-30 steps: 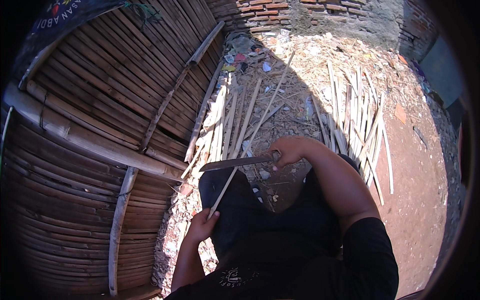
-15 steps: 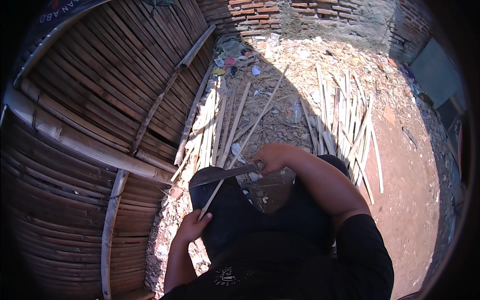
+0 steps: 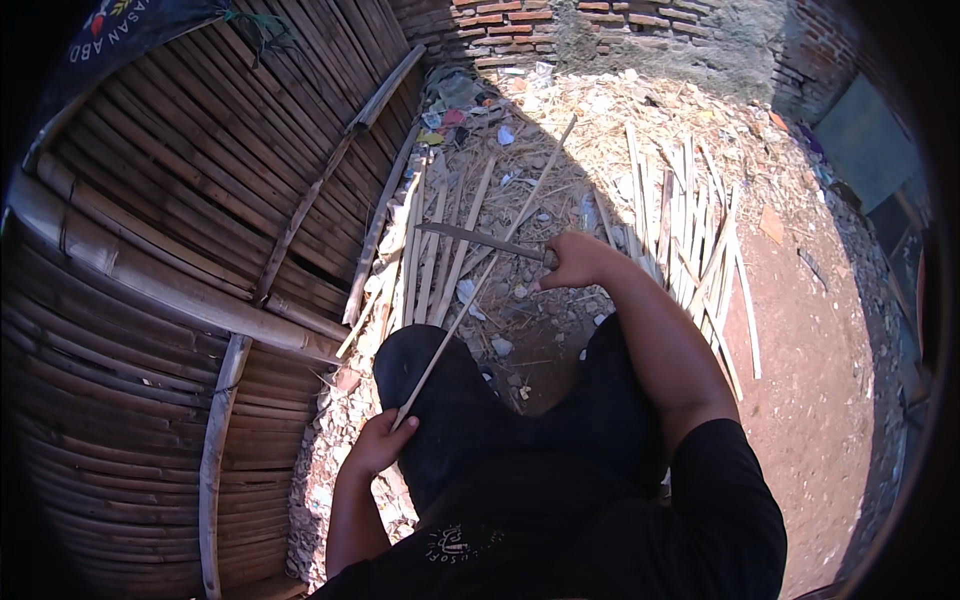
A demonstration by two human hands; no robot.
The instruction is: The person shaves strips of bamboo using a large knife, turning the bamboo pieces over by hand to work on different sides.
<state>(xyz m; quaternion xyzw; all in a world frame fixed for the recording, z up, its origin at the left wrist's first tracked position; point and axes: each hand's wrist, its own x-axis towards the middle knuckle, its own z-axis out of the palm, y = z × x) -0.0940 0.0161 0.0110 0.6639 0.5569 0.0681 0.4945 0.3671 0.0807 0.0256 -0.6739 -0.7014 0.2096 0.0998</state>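
A long, thin bamboo strip (image 3: 447, 338) slants from my lap out over the littered ground. Its near end is gripped by my left hand (image 3: 377, 443), close to my left thigh. My right hand (image 3: 577, 262) is closed round the handle of a large knife (image 3: 480, 238), held out beyond my knees. The blade points left and lies across the strip, about halfway along it. Whether the edge touches the strip I cannot tell.
Bamboo strips lie in a pile (image 3: 690, 230) at the right and in another bundle (image 3: 425, 245) at the left. A slatted bamboo wall (image 3: 180, 190) rises close on my left. At the back stands a brick wall (image 3: 515, 30). Shavings (image 3: 600, 115) and rubbish cover the ground.
My right hand has moved the knife away from me, from near my left knee to farther along the strip. My left hand keeps its hold, almost unmoved.
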